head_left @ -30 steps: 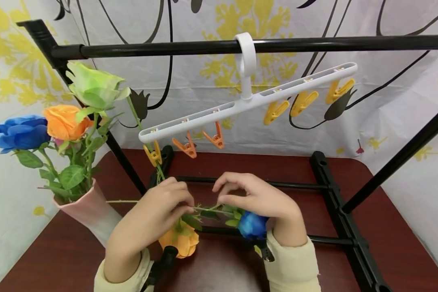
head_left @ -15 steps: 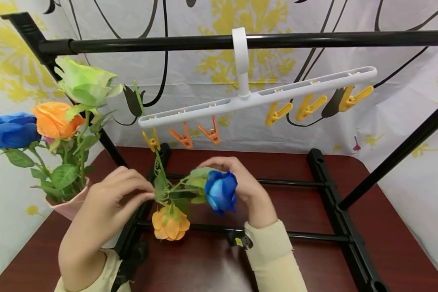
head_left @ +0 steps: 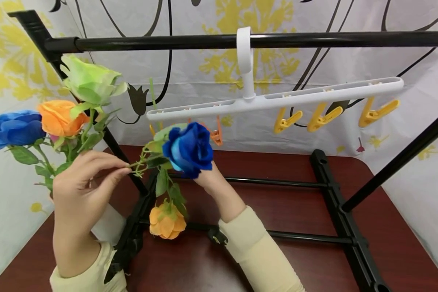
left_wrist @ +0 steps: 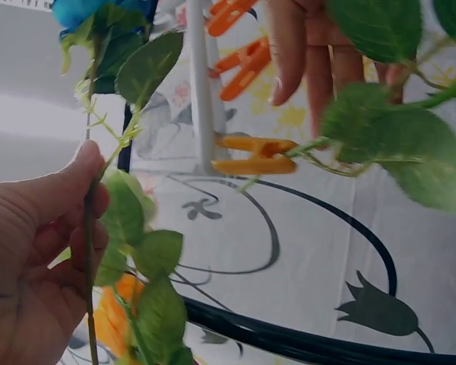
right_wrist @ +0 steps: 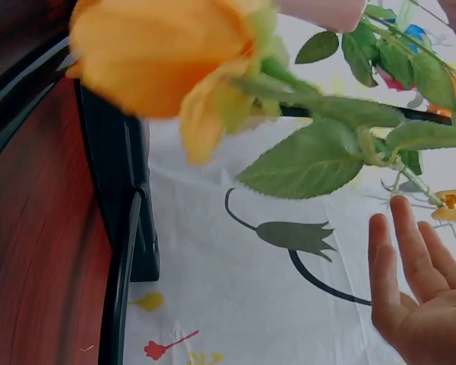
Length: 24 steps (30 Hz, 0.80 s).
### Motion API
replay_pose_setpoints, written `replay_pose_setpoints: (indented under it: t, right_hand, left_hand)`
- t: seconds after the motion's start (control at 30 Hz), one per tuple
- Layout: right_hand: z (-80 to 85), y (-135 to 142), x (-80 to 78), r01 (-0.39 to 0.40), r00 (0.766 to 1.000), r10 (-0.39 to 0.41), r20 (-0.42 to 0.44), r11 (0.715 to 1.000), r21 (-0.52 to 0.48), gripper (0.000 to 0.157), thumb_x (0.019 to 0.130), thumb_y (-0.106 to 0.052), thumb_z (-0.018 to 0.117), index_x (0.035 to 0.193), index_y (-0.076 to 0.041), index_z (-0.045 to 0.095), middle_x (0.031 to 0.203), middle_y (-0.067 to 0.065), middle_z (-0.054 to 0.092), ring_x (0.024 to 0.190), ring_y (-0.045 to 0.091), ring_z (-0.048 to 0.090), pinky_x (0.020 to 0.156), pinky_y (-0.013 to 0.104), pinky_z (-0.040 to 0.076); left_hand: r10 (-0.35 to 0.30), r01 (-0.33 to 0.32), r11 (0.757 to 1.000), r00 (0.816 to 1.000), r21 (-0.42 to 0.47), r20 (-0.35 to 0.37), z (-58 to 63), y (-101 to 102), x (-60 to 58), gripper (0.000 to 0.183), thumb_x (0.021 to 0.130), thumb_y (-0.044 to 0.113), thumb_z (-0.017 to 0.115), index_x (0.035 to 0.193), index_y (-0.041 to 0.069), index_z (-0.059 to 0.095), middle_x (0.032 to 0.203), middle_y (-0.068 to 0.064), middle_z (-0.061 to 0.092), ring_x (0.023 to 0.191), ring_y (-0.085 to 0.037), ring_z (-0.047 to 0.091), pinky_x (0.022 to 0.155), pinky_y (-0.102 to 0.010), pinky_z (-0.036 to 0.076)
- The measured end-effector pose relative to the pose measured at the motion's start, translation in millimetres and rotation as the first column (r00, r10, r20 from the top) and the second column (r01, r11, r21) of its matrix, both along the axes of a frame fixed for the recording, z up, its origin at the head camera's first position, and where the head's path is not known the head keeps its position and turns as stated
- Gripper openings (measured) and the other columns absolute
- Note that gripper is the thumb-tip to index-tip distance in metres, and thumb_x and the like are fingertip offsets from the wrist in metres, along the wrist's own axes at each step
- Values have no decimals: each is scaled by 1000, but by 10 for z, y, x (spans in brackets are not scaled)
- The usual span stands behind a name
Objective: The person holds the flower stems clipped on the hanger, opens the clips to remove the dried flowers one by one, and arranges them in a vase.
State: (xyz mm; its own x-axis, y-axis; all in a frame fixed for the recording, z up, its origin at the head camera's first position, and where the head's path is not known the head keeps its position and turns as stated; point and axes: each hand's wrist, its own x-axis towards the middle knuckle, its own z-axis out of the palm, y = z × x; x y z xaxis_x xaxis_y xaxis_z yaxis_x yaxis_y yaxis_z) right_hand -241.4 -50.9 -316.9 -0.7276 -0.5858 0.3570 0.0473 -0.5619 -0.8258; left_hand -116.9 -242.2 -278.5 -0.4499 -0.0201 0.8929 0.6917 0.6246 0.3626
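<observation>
My left hand [head_left: 82, 198] pinches the thin green stem of a blue rose [head_left: 191, 148] between thumb and fingertips. The rose's head points right, just in front of the hanger's left end. My right hand [head_left: 215, 184] is behind the rose, partly hidden; in the right wrist view its fingers extend near the other stem, holding nothing visible. From the white clip hanger [head_left: 299, 99] an orange-yellow rose [head_left: 167, 221] hangs head down, its stem gripped by a yellow clip [left_wrist: 262, 156] at the left end. An orange clip [head_left: 216, 132] shows beside the blue rose.
A black rail [head_left: 149, 42] carries the hanger above a dark red table [head_left: 277, 263]. Yellow clips [head_left: 325, 117] hang at the hanger's right. On the left a vase [head_left: 109, 223] holds blue, orange and pale green roses [head_left: 91, 81]. Black base bars [head_left: 332, 194] cross the table.
The left hand has moved left, drawing the blue rose's stem. The blue rose has risen and shifted left to the hanger's left end, the right hand following. The hanger now tilts less and has turned.
</observation>
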Motion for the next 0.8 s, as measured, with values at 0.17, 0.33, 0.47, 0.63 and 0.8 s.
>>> replay_pose_setpoints:
  t: [0.17,0.33,0.47,0.63,0.8]
  right_hand:
    - [-28,10,33,226,962,-122,-244,857,463,21,99,-7,59,119,-1,59,108,18,65,99,28,64,92,37,54]
    - [-64,-45,95,178,968,-53,-246,834,522,34,97,-14,64,129,-5,62,122,17,67,107,23,67,93,37,56]
    - [-72,-109,155,196,956,-27,-294,804,562,29,96,-19,66,123,-8,66,110,9,68,91,10,63,79,27,54]
    - [-72,-107,217,221,940,-26,-341,807,547,23,97,-19,65,117,-8,69,112,9,70,89,9,62,74,23,51]
    - [-99,-80,229,222,942,-52,-332,838,499,22,97,-13,65,116,-4,70,121,17,70,91,4,66,80,22,54]
  left_hand:
    - [49,-45,991,998,125,-35,-46,-56,-64,7,79,-4,79,78,-9,74,78,-8,70,70,-3,48,62,-13,34]
    - [91,-69,964,993,256,-75,-83,-112,-79,12,77,-6,80,79,-14,72,79,4,71,73,-3,56,65,-14,37]
    - [94,-61,937,992,343,-82,-118,-190,-76,18,77,-7,80,79,-20,69,82,9,72,75,-4,62,70,-12,47]
    - [161,-150,929,987,337,-4,-134,-284,-65,12,79,-8,78,81,-17,71,84,12,72,77,-2,64,70,-9,50]
    - [198,-207,921,978,331,61,-139,-346,-40,5,80,-8,76,83,-11,74,83,14,71,71,1,62,66,-6,50]
